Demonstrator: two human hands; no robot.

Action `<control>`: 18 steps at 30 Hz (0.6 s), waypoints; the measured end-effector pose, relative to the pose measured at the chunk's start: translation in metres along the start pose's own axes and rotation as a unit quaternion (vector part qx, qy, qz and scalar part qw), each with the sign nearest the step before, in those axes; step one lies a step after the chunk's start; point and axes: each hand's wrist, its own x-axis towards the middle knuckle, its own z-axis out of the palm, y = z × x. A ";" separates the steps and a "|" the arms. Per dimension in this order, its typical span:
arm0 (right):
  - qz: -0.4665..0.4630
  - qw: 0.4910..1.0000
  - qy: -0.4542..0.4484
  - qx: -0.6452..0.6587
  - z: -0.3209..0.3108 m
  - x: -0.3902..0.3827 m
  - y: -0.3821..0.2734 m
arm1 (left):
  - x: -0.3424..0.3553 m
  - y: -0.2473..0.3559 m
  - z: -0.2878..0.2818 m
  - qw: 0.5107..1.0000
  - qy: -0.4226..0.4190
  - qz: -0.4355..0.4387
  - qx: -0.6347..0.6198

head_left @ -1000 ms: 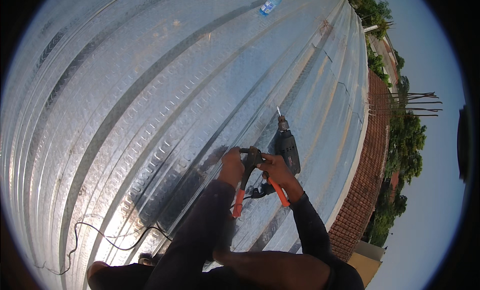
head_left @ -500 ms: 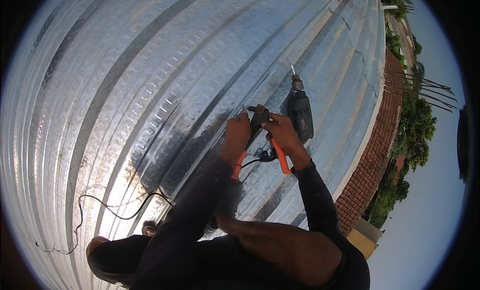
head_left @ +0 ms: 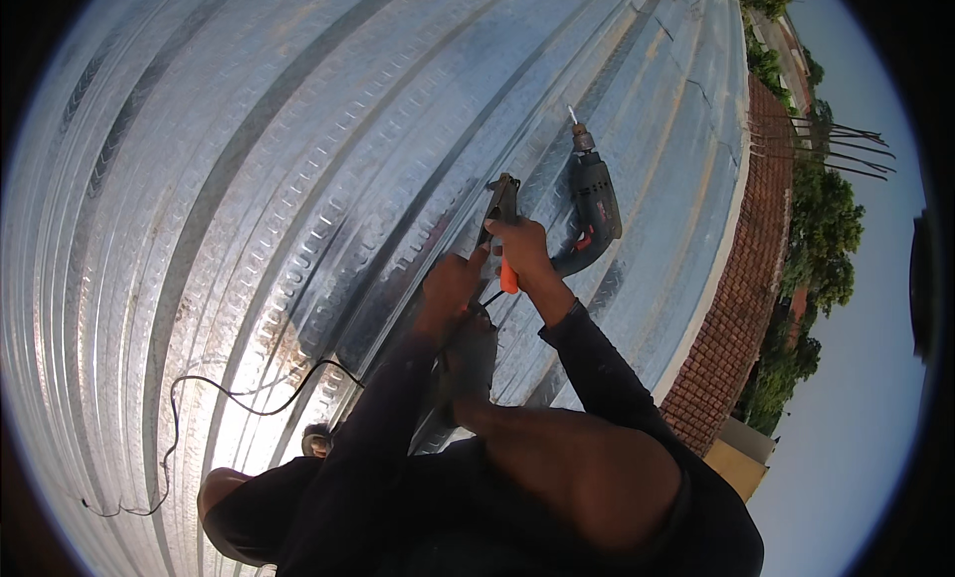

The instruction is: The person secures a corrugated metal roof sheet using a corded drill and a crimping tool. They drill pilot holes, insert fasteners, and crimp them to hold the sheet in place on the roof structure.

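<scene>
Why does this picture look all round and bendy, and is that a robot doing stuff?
No robot here! It's a person working with bare hands. The camera sits on the person's head, looking down, and its very wide lens makes straight edges curve. The left hand and right hand both hold a dark hand tool with orange on its handles. Beneath is a shiny, ridged metal surface. A drill lies on it near the right hand, and a black cord curls at the left.

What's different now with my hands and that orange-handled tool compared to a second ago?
Your left hand has moved down from the head of the orange-handled tool toward its handles. Your right hand stays on the tool; the drill still lies on the metal sheeting.
</scene>
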 end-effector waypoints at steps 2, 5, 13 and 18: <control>-0.019 0.997 0.020 -0.066 0.028 0.000 -0.003 | 0.039 -0.042 0.015 0.969 0.068 0.215 0.101; 0.001 0.992 0.051 -0.115 0.047 -0.001 0.002 | 0.052 -0.071 0.022 0.898 0.146 0.405 0.084; 0.030 0.993 0.022 0.110 0.046 0.018 0.034 | 0.037 -0.063 0.026 0.921 0.141 0.363 0.029; -0.033 0.984 0.020 0.175 0.061 0.009 0.055 | 0.041 -0.081 0.027 0.934 0.172 0.307 0.062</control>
